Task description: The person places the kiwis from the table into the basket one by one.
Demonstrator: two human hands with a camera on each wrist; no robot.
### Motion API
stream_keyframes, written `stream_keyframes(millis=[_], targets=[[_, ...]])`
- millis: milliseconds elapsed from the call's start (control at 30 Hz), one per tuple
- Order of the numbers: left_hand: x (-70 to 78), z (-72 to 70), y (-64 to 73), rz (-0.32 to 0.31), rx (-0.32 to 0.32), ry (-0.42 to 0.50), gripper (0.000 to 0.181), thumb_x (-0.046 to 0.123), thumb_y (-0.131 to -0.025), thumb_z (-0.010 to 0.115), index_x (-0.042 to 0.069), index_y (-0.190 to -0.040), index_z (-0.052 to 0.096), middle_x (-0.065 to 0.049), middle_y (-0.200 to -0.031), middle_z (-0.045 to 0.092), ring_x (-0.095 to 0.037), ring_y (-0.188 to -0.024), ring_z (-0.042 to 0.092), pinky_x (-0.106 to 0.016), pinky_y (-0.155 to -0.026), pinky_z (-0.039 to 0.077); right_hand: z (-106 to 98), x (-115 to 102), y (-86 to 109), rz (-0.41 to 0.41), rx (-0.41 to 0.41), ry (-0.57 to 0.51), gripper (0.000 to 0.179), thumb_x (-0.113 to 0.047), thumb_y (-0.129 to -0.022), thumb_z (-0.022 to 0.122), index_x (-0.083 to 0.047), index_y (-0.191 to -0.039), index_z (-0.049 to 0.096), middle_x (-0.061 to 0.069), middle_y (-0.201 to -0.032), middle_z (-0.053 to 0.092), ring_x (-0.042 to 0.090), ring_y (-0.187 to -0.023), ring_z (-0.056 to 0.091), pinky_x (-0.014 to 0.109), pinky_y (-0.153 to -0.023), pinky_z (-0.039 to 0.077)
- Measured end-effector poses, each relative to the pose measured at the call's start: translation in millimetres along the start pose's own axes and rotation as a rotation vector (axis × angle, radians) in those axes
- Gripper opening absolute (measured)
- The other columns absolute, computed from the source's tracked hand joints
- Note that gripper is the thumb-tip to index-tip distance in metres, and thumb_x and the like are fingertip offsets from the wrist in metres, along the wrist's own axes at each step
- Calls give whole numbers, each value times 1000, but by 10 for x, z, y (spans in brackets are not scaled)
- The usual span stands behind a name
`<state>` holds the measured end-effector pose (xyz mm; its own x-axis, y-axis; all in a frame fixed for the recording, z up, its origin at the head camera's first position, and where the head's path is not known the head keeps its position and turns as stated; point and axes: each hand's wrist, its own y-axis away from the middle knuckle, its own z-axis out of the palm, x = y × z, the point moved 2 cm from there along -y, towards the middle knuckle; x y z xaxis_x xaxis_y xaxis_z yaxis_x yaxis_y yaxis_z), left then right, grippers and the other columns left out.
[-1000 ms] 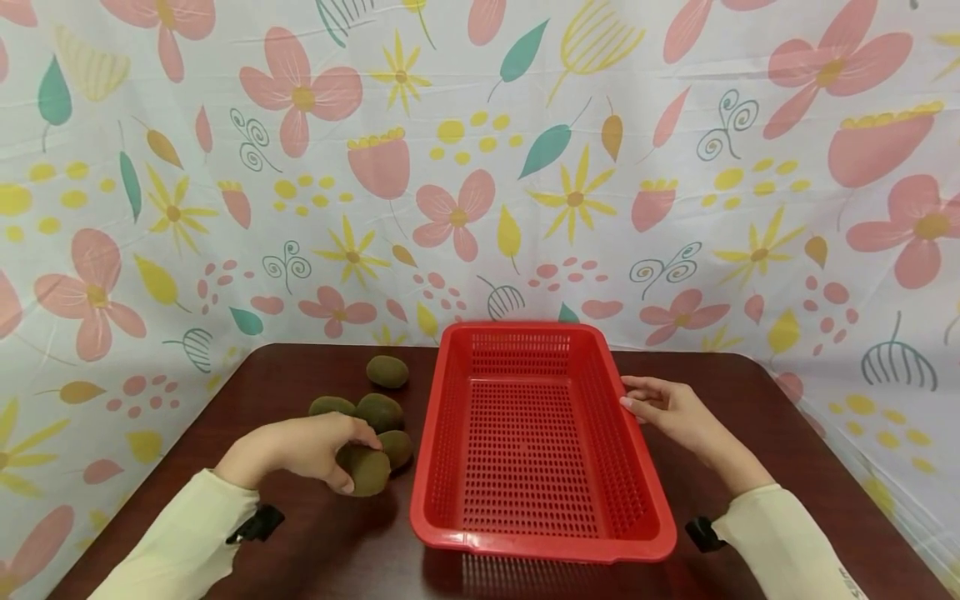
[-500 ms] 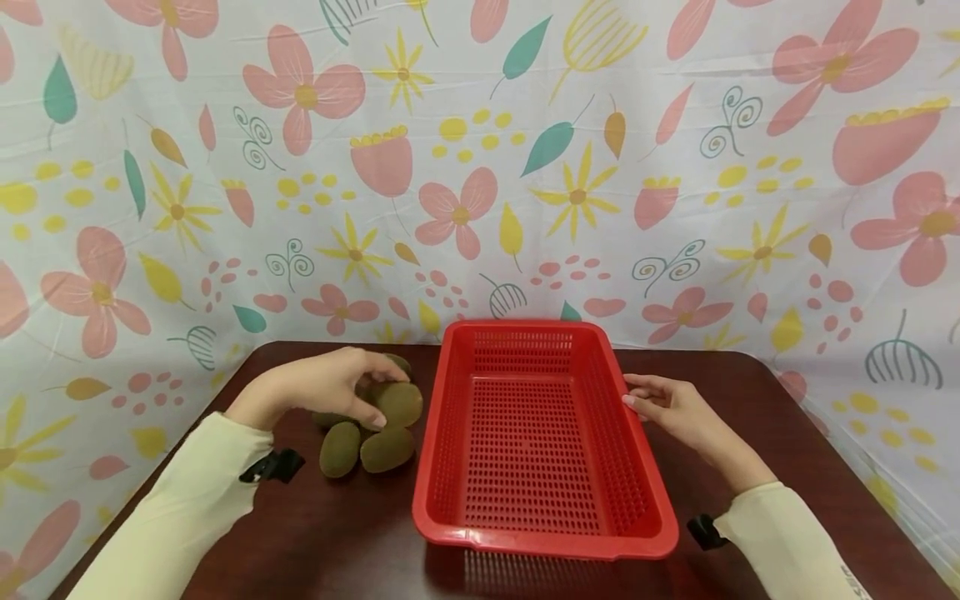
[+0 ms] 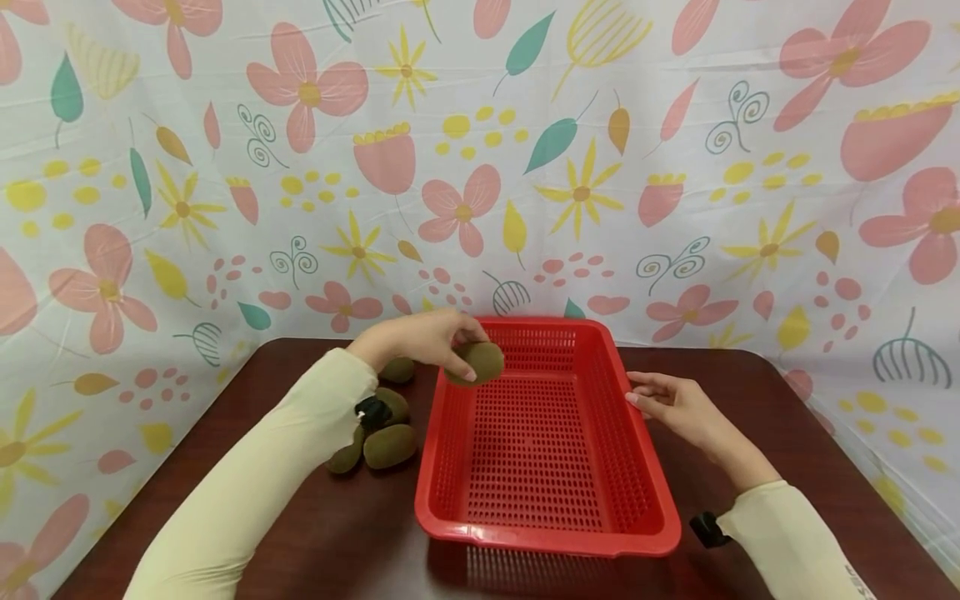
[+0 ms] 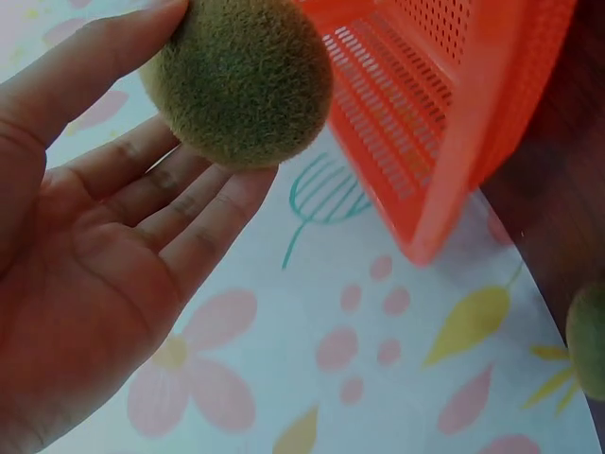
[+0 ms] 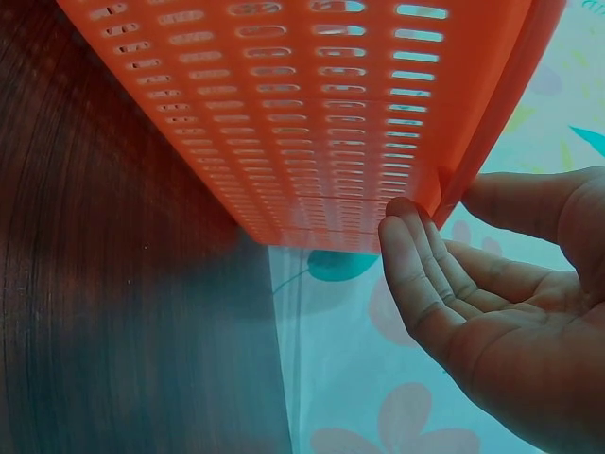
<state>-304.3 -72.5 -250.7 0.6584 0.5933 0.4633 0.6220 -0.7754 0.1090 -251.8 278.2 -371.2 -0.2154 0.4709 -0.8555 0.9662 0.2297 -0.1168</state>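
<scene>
My left hand (image 3: 429, 337) pinches a brown fuzzy kiwi (image 3: 480, 363) between thumb and fingertips, over the left rim of a red perforated plastic basket (image 3: 551, 546), towards its far end. Close up in the left wrist view, the kiwi (image 4: 244, 83) sits at the fingertips, and the basket wall (image 4: 454, 142) is beside it. My right hand (image 3: 678, 408) holds the basket's right rim; the right wrist view shows the thumb at the rim and the fingers (image 5: 402, 255) beneath it, against the outer side. No kiwi shows inside the basket.
Several more kiwis (image 3: 390, 446) lie on the dark wooden table (image 3: 300, 533) left of the basket, partly under my left forearm. A flower-printed cloth (image 3: 465, 125) hangs behind the table and along its sides.
My left hand has lifted a kiwi from the group and carried it right and away from me to the basket's left rim. Another kiwi was set down among the group earlier. The right hand stays put.
</scene>
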Motion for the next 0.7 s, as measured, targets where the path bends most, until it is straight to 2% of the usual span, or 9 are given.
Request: stream_keyframes(millis=[200,367,533,700], targets=[[112,68,-398,14,-70,-5,44,17,-83,78,1,-121,63,-6,-110,67,-15,-102,63,-24,-86,50,-10,-36,2,5,-5,10,57,-21,-96,61,12,-139,40,25,-111,62,19,-89,68,39,-77,56],[211,174,-651,3,-120,-18,40,18,-83,77,2,-117,65,-4,-104,68,-12,-93,62,-21,-79,51,-7,-37,-4,14,-3,14,57,-21,-96,61,11,-139,41,24,-110,62,19,-89,68,37,-76,57],[292,358,-825,-1,-187,-3,35,18,-84,76,2,-114,67,-4,-101,68,-11,-88,62,-21,-75,51,-1,-13,-13,18,-7,7,57,-21,-96,61,12,-139,40,24,-110,62,20,-89,68,38,-76,57],[383,585,-934,9,-276,-16,25,18,-84,76,5,-105,71,0,-92,68,-9,-78,59,-20,-69,50,1,-6,-11,11,-10,5,57,-20,-96,61,13,-138,40,24,-110,63,18,-89,68,40,-76,57]])
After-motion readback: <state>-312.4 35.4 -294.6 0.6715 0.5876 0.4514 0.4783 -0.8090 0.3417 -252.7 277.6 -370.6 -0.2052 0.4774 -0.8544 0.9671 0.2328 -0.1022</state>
